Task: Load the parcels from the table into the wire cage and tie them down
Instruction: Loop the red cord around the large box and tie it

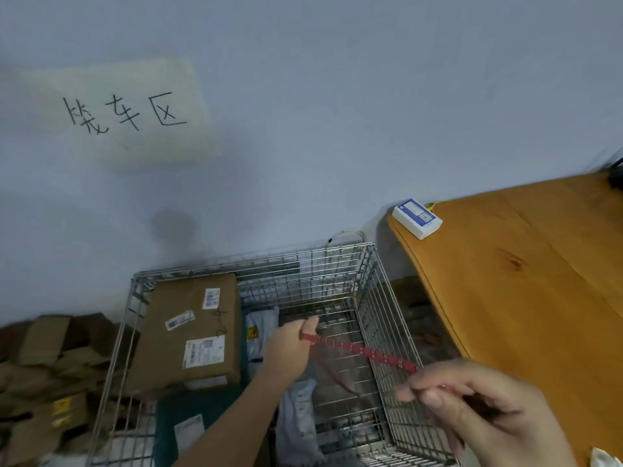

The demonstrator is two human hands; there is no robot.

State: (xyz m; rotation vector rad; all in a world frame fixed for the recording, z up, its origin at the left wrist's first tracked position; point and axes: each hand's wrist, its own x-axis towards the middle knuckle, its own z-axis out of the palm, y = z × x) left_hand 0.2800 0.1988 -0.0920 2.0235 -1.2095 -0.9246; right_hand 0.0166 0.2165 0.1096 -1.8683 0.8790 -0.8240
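Observation:
The wire cage (367,264) stands open-topped below me against the wall. Inside, a large brown cardboard parcel (188,332) with white labels leans at the left. Beside it lie a teal bag (175,416) and grey plastic mailers (296,426). A red strap (364,351) stretches taut over the cage between both hands. My left hand (290,348) grips one end above the cage's middle. My right hand (472,406) pinches the other end near the cage's right wall.
An orange wooden table (539,281) runs along the right, with a small white box (417,218) at its near corner. Flattened cardboard boxes (43,372) are piled on the floor left of the cage. A handwritten paper sign (124,112) hangs on the wall.

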